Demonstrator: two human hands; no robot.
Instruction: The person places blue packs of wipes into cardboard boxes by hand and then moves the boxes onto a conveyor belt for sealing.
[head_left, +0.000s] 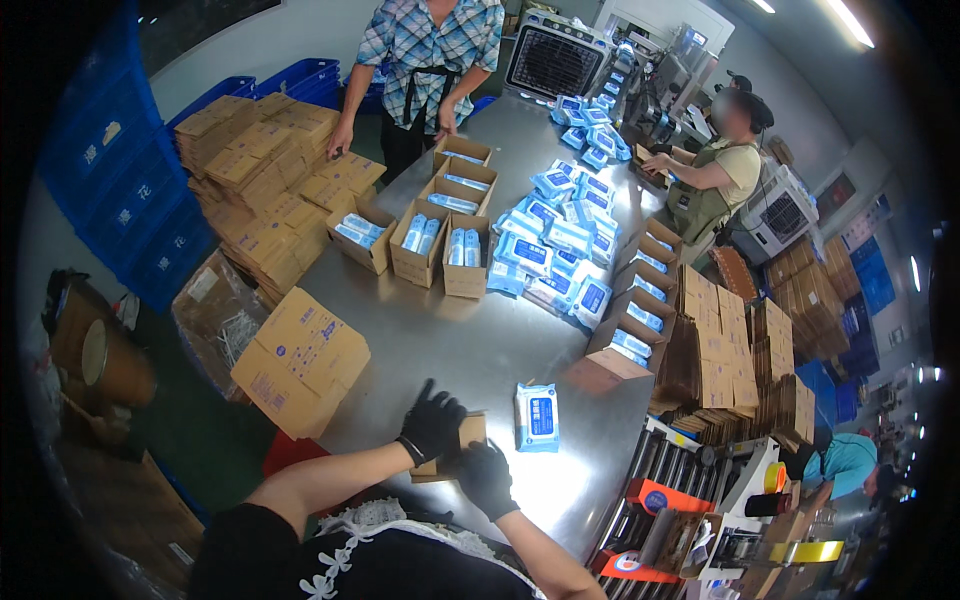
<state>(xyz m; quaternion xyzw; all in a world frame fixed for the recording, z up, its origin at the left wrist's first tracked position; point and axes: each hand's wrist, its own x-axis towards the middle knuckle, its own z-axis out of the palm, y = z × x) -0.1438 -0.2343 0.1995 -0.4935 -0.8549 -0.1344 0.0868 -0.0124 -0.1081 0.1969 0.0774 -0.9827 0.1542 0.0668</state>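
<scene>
My left hand (433, 422), in a black glove, lies over the left side of a small cardboard box (472, 430), its index finger raised. My black-gloved right hand (486, 476) grips the near right side of this same box. Both hands partly cover the box, so its inside is hard to make out. Just right of it a blue-and-white pack of wipes (538, 418) lies flat on the steel table (420, 341). Left of my hands, a stack of flattened printed cartons (304, 364) sits at the table's edge.
Loose wipes packs (555, 240) form a heap mid-table. Filled open cartons stand in a left group (418, 247) and a right row (630, 341). A person in a checked shirt (431, 67) and another in an apron (712, 180) stand alongside. A roller conveyor (664, 461) is at right.
</scene>
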